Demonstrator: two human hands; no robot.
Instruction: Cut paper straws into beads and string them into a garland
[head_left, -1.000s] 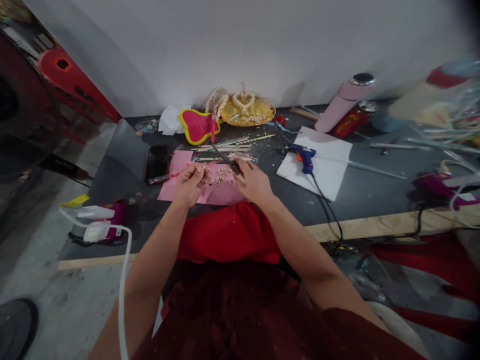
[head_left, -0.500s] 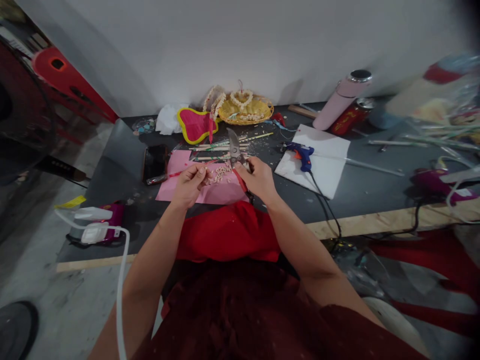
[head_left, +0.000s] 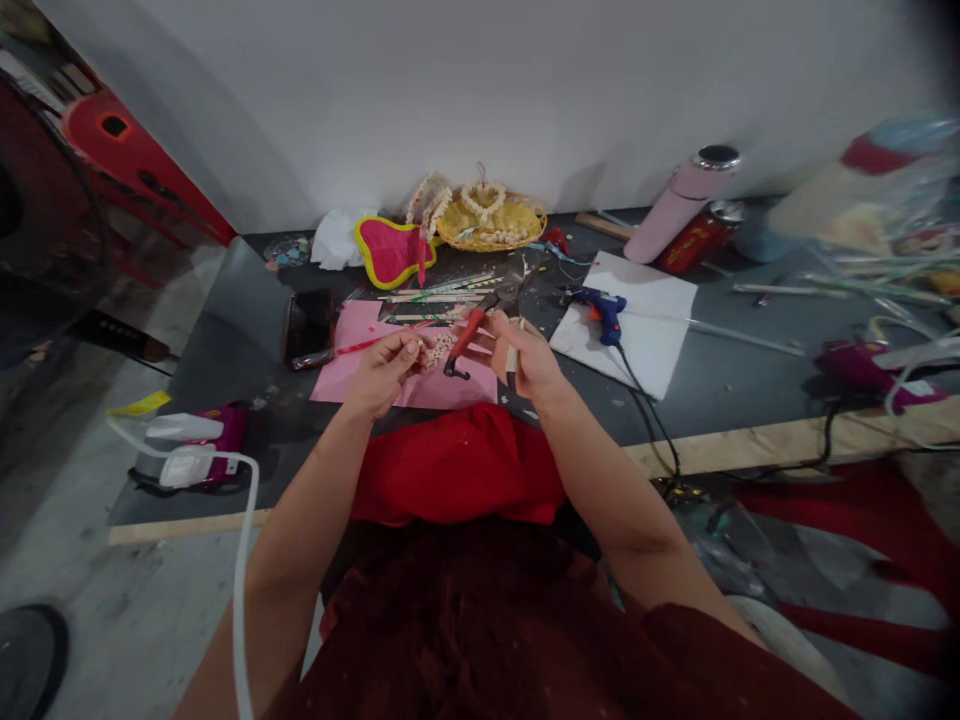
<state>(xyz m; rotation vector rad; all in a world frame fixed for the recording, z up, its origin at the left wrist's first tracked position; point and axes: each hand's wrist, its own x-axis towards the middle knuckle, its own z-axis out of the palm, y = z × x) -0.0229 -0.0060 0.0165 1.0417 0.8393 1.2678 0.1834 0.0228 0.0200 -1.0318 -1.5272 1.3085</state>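
Left hand (head_left: 390, 368): over the pink sheet (head_left: 360, 320), toward the front edge of the desk (head_left: 225, 350). Thumb and forefinger are pinched together, apparently on a pale piece (head_left: 421, 346) (too small to be sure); place and pose have barely changed.
Heap of bits (head_left: 441, 348): on the sheet, between the two hands.
Shears (head_left: 469, 335): above the right part of the sheet. Half a second ago the blades rose toward the back edge; now they point to the back right corner, and a red handle swings left over the heap. The blades aim away from the left hand, so this looks like a change of grip rather than a cut.
Right hand (head_left: 525, 350): grasping the shears loosely with the thumb against them, other fingers spread rather than clenched.
Desk count, left end: one power strip (head_left: 234, 440) at the front left corner, one phone (head_left: 309, 325), one yellow-rimmed pad (head_left: 391, 250).
Desk count, middle: one pair of shears, several sticks (head_left: 439, 296), one basket (head_left: 529, 215) at the back edge (bits uncountable).
Desk count, right end: one glue gun (head_left: 604, 308) on one white board (head_left: 664, 345), one flask (head_left: 679, 205), one can (head_left: 701, 238).
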